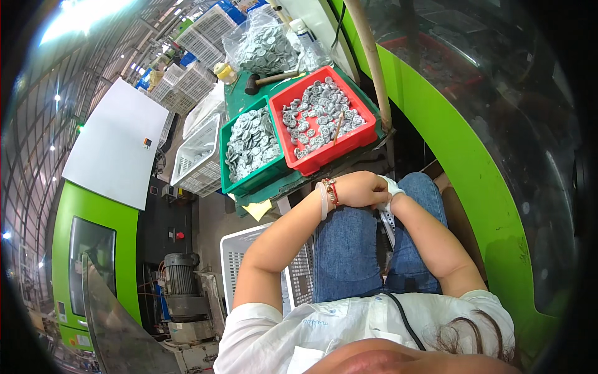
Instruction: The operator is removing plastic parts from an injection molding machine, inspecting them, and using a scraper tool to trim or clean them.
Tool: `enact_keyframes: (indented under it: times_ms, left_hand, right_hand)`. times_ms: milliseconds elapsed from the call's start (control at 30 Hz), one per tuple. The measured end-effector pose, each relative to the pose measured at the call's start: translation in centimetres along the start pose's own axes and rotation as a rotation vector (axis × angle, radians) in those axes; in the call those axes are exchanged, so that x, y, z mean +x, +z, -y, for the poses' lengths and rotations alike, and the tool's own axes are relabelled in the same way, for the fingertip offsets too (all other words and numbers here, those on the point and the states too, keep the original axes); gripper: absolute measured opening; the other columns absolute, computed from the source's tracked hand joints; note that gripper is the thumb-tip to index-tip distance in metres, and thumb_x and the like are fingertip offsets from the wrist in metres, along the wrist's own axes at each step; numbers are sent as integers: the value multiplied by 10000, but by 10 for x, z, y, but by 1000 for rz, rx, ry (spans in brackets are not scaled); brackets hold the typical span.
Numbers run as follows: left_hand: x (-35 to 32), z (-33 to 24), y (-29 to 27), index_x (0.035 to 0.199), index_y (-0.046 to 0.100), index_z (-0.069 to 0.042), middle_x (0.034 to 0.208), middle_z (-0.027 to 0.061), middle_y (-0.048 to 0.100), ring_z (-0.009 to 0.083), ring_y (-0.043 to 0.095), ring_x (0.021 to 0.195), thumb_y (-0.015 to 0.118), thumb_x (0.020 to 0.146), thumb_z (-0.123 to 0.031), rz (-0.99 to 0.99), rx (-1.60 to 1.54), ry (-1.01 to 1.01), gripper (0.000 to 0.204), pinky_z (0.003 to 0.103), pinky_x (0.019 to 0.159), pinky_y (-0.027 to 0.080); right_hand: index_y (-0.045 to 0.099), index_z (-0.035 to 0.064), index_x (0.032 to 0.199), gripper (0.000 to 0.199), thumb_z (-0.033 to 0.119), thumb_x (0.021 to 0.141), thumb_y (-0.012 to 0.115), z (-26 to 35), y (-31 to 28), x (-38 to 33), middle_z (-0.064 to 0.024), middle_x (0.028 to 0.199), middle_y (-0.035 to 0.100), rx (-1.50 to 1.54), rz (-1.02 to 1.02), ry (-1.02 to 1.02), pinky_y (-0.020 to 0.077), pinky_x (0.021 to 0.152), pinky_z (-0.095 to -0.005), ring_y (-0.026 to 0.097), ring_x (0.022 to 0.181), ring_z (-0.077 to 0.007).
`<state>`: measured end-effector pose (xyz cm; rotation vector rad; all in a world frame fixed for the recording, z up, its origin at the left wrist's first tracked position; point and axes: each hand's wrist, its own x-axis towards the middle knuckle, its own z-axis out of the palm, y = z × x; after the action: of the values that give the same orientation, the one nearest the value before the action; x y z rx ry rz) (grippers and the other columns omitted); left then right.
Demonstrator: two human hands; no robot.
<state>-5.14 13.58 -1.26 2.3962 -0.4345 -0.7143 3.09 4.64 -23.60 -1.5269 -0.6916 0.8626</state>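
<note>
My two hands meet above my jeans-covered lap. My left hand (360, 189), with bracelets at its wrist, has its fingers curled against the edge of a white glove-like covering (392, 185). That covering is on my right hand (397, 198), whose fingers are mostly hidden beneath it and behind the left hand. Just beyond them, on a green-topped table, stands a red bin (311, 165) with many small grey round plastic parts (327, 103). Touching it on the left is a green bin (252, 182) heaped with similar grey parts (252, 144).
A hammer (269, 80), a clear bag of grey parts (266, 48) and a yellow-topped jar (225, 73) occupy the table's far side. White crates stand left of the table (198, 156) and by my left leg (233, 249). A green machine frame (479, 168) curves close along my right.
</note>
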Motion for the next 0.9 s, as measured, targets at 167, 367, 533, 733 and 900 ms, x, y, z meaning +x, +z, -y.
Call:
enact_keyframes:
  times_ms: [167,367,533,733,900]
  left_hand:
    - [0,0,0,886,654,-14,715,81,669,197,639,664,527,928,-330,1,-11,6,344,329,671,490]
    - [0,-2,-1,884,650,-14,716,85,668,203,639,675,524,930,-333,6,-5,-3,346,332,686,488]
    - [-1,-2,-1,889,648,-14,722,85,669,202,643,683,524,930,-326,-3,7,-8,339,332,691,488]
    - [1,2,0,920,654,-10,732,98,673,210,653,691,535,917,-309,-28,30,40,321,336,692,499]
    - [3,9,4,936,653,0,768,106,676,195,652,702,557,900,-264,-56,9,82,283,328,682,506]
  right_hand:
    - [656,71,920,174,134,775,582,-1,-2,1,-121,802,664,-31,-3,4,511,600,-364,638,704,-250]
    - [667,77,898,169,115,739,624,0,-2,2,-108,811,675,-56,-6,6,519,625,-357,647,725,-236]
    - [677,83,879,172,99,709,659,-1,-3,3,-97,819,683,-81,-5,6,526,646,-351,654,743,-225]
    - [688,89,857,185,80,673,700,-7,0,4,-84,828,694,-150,-14,0,534,671,-344,663,765,-212]
    - [698,95,839,202,65,643,735,-1,4,-6,-73,835,703,-400,-51,-55,541,691,-338,671,783,-201]
